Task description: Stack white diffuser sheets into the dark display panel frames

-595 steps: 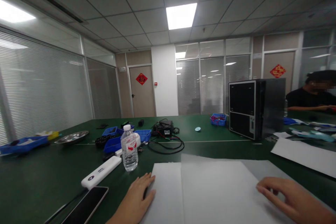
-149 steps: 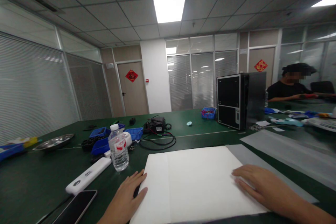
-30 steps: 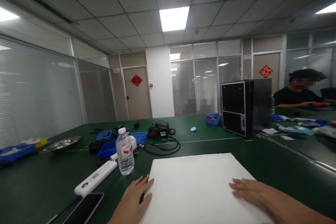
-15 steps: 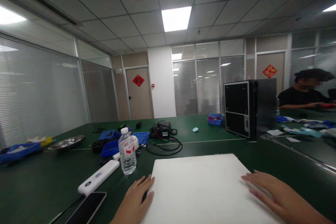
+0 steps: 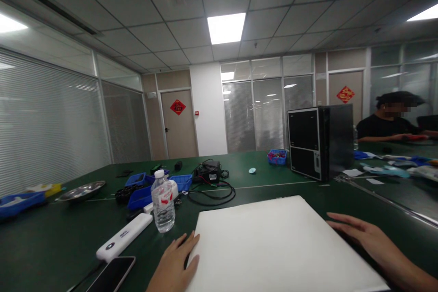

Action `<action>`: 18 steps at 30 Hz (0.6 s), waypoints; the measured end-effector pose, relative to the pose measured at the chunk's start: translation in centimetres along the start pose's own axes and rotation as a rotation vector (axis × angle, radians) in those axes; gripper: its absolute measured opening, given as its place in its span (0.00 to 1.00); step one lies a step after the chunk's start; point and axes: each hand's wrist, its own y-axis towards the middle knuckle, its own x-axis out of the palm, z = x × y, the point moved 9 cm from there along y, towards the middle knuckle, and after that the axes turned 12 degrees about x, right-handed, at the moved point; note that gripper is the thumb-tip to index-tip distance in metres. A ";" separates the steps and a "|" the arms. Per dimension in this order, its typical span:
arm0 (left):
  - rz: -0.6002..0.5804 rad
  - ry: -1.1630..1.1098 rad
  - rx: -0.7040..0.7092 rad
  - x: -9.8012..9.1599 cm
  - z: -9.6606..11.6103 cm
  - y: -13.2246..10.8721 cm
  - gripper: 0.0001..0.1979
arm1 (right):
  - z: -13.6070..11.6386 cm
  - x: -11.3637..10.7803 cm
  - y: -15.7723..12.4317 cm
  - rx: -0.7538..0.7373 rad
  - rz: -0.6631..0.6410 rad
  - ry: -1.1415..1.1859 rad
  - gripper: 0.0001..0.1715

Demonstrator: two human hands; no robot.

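Observation:
A large white rectangular panel or flat box (image 5: 270, 246) lies in front of me on the green table, its near part cut off by the frame. My left hand (image 5: 176, 262) rests against its left edge, thumb and fingers spread and touching it. Just off the right edge is my right hand (image 5: 366, 239), fingers stretched out and holding nothing; whether a fingertip touches the edge I cannot tell. Left of the panel stands a clear water bottle (image 5: 163, 203) with a white cap. Near it lie a white power strip (image 5: 125, 236) and a dark-screened phone (image 5: 112, 274).
Blue bins (image 5: 140, 197), a black power adapter (image 5: 208, 171) with coiled cables and a metal tray (image 5: 82, 190) occupy the table's left and middle. A black computer tower (image 5: 320, 142) stands at right back. Beyond it sits a person (image 5: 386, 125) in black.
The white panel has turned slightly, bringing its near right corner into view. My right hand has moved outward, away from its surface. My left hand stays at the left edge.

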 end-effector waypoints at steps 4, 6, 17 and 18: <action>0.010 -0.001 -0.003 -0.4 -0.1 0.0 0.26 | -0.1 1.3 -0.8 0.110 -0.208 0.378 0.40; -0.010 0.010 -0.008 -0.4 0.1 -0.1 0.27 | -1.0 1.6 -1.6 0.049 -0.178 0.355 0.44; 0.040 -0.172 -0.044 -0.2 -2.0 0.0 0.26 | -0.9 2.4 -2.6 -0.013 -0.124 0.396 0.19; 0.061 -0.218 -0.039 -0.4 -2.3 0.0 0.26 | -0.8 2.3 -2.4 -0.028 -0.104 0.375 0.18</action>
